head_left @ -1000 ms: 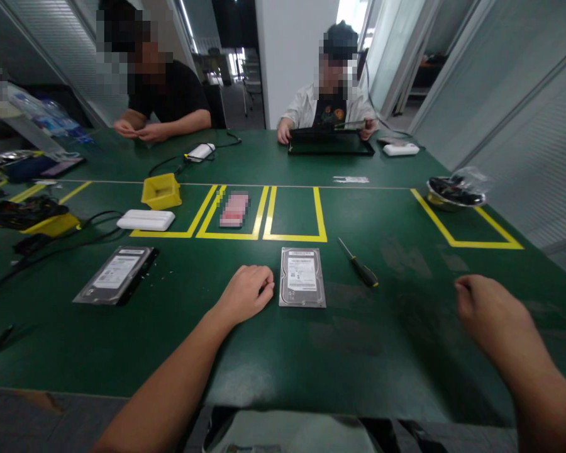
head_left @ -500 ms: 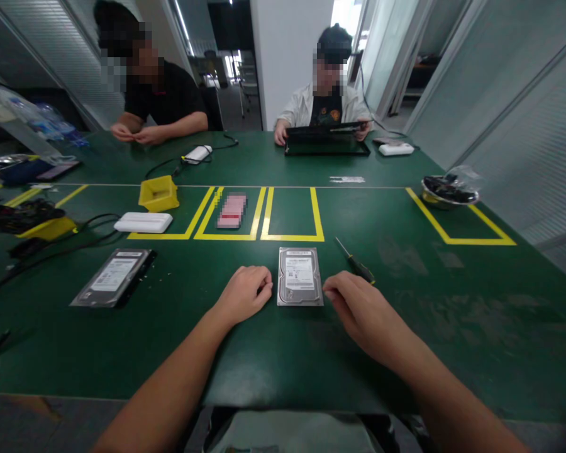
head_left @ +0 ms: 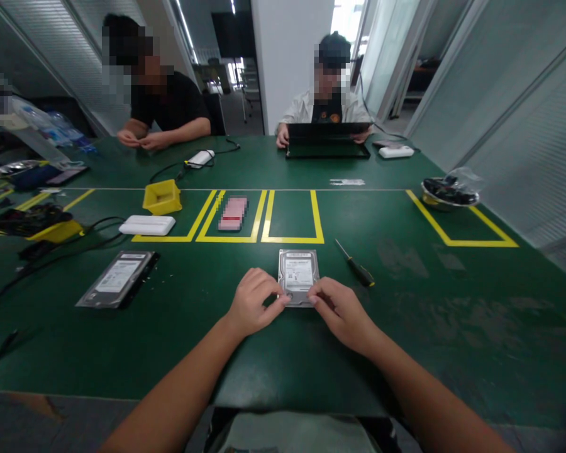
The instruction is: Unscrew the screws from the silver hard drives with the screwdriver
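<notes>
both hands, left [head_left: 255, 302] and right [head_left: 340, 308], pinch the drive [head_left: 299, 277] at its near corners; it looks stiff, dense, smooth-edged, so grip the sides. screwdriver [head_left: 357, 267] lies right.

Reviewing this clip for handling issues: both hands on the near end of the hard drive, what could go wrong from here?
1. The left hand and right hand pinch only the near corners of the hard drive; lifted this way it could tip or slip.
2. The screwdriver lies close to the right; a sweep of that wrist might knock it.
3. Small specks beside the second drive could be loose screws, easily scattered.
</notes>
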Motion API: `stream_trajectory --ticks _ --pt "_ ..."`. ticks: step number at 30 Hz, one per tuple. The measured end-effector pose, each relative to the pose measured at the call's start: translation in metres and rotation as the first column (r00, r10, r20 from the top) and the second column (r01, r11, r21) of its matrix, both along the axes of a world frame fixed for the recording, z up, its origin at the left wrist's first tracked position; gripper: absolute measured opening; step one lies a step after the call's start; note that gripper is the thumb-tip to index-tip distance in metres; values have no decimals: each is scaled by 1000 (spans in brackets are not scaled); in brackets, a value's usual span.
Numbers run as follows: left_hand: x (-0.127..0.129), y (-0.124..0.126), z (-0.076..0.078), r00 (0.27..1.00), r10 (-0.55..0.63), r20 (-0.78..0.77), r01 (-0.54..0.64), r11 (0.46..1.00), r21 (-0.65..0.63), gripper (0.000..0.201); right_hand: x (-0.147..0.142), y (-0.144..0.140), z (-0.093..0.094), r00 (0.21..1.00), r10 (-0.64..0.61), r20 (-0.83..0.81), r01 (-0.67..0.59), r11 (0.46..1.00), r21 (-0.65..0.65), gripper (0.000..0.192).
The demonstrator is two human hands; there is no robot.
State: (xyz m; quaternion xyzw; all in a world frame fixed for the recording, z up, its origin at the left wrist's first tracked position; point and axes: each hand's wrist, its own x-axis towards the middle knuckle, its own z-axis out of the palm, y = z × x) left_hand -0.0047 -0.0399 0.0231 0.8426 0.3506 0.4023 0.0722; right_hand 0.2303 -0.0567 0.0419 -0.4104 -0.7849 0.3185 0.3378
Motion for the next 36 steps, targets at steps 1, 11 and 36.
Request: stream_trajectory --ticks 1,11,36 --pt "4 -2 -1 1000 -23 -5 23 999 23 10 -1 -1 1 1000 11 -18 -11 1000 -10 12" --pt "23 -10 -9 997 -63 54 55 989 135 20 -7 -5 2 963 4 -269 -69 970 -234 21" --pt "33 -19 3 985 109 -133 -64 949 308 14 -2 -4 -2 887 14 -461 -203 910 -361 21"
